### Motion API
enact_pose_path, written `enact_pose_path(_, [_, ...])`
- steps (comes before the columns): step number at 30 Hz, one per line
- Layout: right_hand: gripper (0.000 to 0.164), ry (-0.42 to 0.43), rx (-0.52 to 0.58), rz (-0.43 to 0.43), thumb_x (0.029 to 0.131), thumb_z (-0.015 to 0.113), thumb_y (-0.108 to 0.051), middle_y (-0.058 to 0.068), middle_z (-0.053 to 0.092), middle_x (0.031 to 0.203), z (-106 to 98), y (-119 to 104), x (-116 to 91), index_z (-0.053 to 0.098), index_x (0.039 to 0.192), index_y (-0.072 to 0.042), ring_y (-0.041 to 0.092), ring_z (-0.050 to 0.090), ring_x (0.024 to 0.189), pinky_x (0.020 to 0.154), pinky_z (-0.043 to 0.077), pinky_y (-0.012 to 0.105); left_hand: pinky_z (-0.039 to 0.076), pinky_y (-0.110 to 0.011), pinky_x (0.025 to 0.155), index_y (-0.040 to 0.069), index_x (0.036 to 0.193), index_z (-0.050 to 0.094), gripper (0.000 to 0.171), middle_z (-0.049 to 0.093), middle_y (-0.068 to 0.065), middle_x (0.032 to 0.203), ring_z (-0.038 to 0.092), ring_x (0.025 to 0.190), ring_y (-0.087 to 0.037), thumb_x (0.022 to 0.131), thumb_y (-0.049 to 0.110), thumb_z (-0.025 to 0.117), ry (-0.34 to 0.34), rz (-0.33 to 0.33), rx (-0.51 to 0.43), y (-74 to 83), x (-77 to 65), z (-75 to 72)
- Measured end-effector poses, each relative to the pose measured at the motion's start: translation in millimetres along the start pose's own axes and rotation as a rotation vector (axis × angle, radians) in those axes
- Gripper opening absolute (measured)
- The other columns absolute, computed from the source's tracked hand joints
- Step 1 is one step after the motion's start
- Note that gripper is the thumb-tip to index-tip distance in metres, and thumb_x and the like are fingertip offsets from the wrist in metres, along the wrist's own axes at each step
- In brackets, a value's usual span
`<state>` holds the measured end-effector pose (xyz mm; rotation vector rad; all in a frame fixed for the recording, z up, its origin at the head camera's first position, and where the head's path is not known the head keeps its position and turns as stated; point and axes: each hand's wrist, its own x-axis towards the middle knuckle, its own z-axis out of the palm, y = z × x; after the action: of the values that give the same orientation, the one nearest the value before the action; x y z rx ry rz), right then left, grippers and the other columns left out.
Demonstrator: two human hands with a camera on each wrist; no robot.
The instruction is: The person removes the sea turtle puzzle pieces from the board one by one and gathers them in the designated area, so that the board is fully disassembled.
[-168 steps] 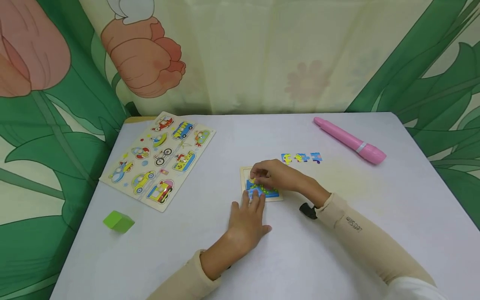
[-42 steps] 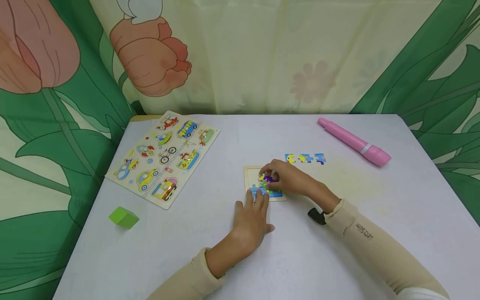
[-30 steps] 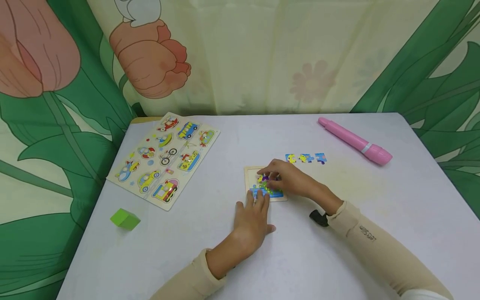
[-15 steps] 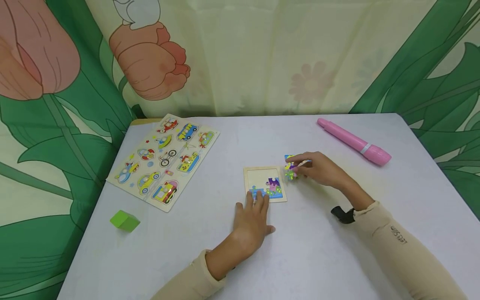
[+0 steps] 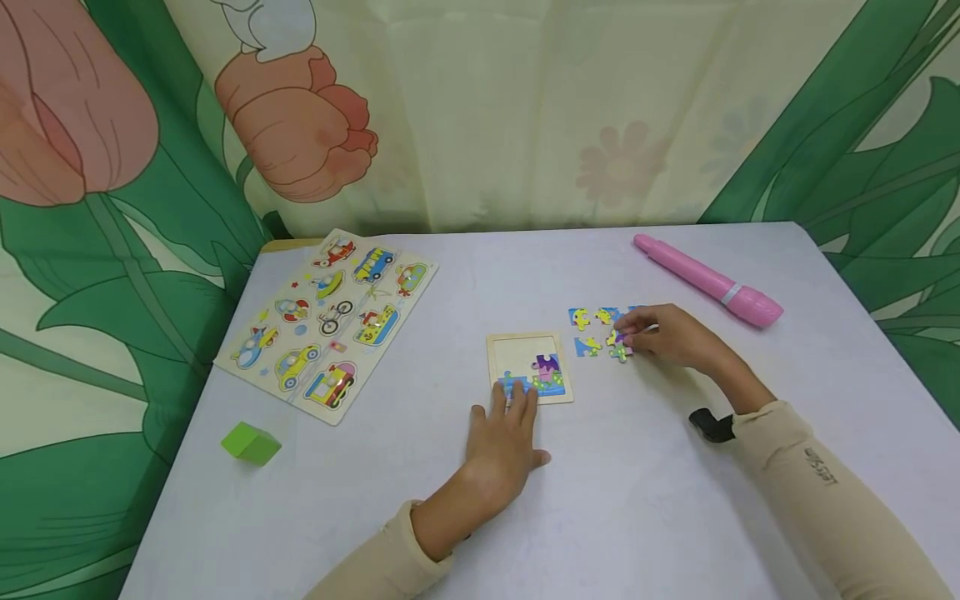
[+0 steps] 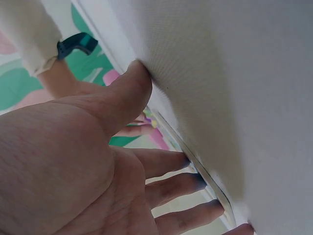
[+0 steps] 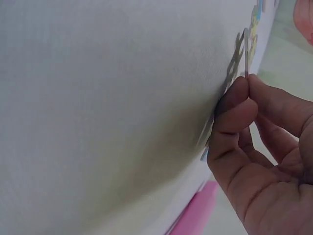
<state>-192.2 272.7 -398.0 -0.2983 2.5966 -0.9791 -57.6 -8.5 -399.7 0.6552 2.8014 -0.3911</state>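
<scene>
My left hand (image 5: 498, 446) lies with straight fingers on the near edge of a small wooden puzzle tray (image 5: 491, 358). Inside the tray, joined jigsaw pieces (image 5: 547, 375) in purple, pink, green and blue fill the lower right; my fingers cover some of them. My right hand (image 5: 667, 337) pinches a purple, yellow and green jigsaw piece (image 5: 620, 348) between thumb and fingers, right of the tray. The right wrist view shows this pinched piece (image 7: 246, 51) edge-on, close to the table. Beside it lies a blue-and-yellow jigsaw piece (image 5: 587, 347).
Behind lie more jigsaw pieces, a yellow-and-blue piece (image 5: 580, 318) and another piece (image 5: 606, 316); a third is mostly hidden by my right hand. A pink marker-shaped tube (image 5: 708, 279) lies back right. A vehicle puzzle board (image 5: 326, 325) and green block (image 5: 251, 443) are left.
My right hand has lifted pieces out of the tray and moved right. A blue-and-yellow piece now lies on the table; the purple one stays in its fingers. My left hand has stayed put.
</scene>
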Motion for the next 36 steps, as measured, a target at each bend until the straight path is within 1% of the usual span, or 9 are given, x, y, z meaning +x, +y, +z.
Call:
enact_pose_path(5, [0.023,0.036,-0.048,-0.019,0.097,0.069,-0.004,0.012,0.072,0.106,3.3,-0.8,1.8,0.072,0.119,0.003,0.027,0.061,0.099,0.078,0.049,0.029,0.047,-0.042,0.102,0.014,0.163,0.03,0.085,0.033,-0.006,0.164,0.034,0.148,-0.029,0.098,0.066,0.048,-0.004,0.005,0.0,-0.1,-0.4,-0.2])
enact_pose_path(10, [0.021,0.063,-0.094,-0.022,0.096,0.07,-0.004,0.013,0.072,0.103,6.4,-4.6,3.6,0.072,0.115,0.004,0.026,0.06,0.093,0.077,0.047,0.036,0.047,-0.042,0.101,0.014,0.163,0.029,0.085,0.033,-0.006,0.165,0.034,0.149,-0.029,0.098,0.067,0.047,-0.002,0.004,0.007,-0.1,0.2,0.3])
enact_pose_path(17, [0.02,0.082,-0.146,-0.013,0.095,0.069,-0.003,0.013,0.07,0.1,9.9,-9.8,4.0,0.072,0.113,0.004,0.028,0.057,0.092,0.078,0.046,0.039,0.046,-0.042,0.102,0.014,0.163,0.028,0.085,0.032,-0.006,0.165,0.033,0.149,-0.029,0.098,0.066,0.047,-0.009,0.004,-0.002,0.0,0.1,0.6])
enact_pose_path(19, [0.019,0.085,-0.15,-0.01,0.095,0.069,-0.003,0.014,0.068,0.1,10.6,-11.9,3.2,0.071,0.113,0.004,0.029,0.056,0.091,0.078,0.045,0.04,0.046,-0.042,0.102,0.014,0.163,0.028,0.085,0.032,-0.006,0.165,0.033,0.149,-0.029,0.098,0.066,0.047,-0.01,0.004,0.003,-0.1,0.0,0.8])
enact_pose_path(23, [0.018,0.082,-0.136,-0.014,0.096,0.067,-0.002,0.019,0.068,0.106,12.9,-19.0,2.8,0.07,0.112,0.004,0.031,0.06,0.093,0.079,0.047,0.042,0.046,-0.042,0.102,0.014,0.163,0.028,0.085,0.032,-0.006,0.165,0.033,0.149,-0.029,0.098,0.067,0.046,-0.009,0.005,0.011,-0.2,0.3,1.0])
enact_pose_path(25, [0.017,0.071,-0.124,-0.02,0.096,0.067,-0.003,0.02,0.069,0.109,15.7,-24.0,3.5,0.071,0.112,0.003,0.031,0.062,0.094,0.078,0.049,0.041,0.047,-0.042,0.101,0.015,0.163,0.029,0.085,0.032,-0.006,0.165,0.034,0.149,-0.029,0.098,0.067,0.046,-0.008,0.005,0.014,-0.1,0.6,1.1])
enact_pose_path(29, [0.014,0.049,-0.112,-0.092,0.095,0.067,0.0,0.014,0.072,0.105,26.0,-36.1,7.0,0.074,0.108,0.001,0.027,0.065,0.09,0.078,0.052,0.038,0.047,-0.042,0.101,0.015,0.163,0.029,0.085,0.032,-0.005,0.165,0.034,0.149,-0.029,0.098,0.067,0.046,-0.01,0.003,0.019,0.0,0.8,1.3])
enact_pose_path(33, [0.013,0.027,-0.129,-0.2,0.095,0.069,0.0,0.008,0.074,0.102,40.0,-47.9,10.6,0.076,0.106,-0.001,0.025,0.065,0.091,0.084,0.053,0.042,0.047,-0.042,0.101,0.014,0.163,0.028,0.085,0.032,-0.006,0.166,0.033,0.149,-0.029,0.099,0.067,0.045,-0.014,0.003,0.019,0.0,0.7,0.8])
enact_pose_path(36, [0.015,-0.004,-0.133,-0.245,0.095,0.071,-0.001,0.006,0.073,0.105,50.6,-55.6,12.0,0.076,0.109,-0.002,0.024,0.062,0.094,0.087,0.052,0.043,0.046,-0.042,0.102,0.014,0.163,0.028,0.085,0.031,-0.006,0.166,0.033,0.149,-0.03,0.099,0.067,0.045,-0.016,0.0,0.013,0.3,0.7,0.2])
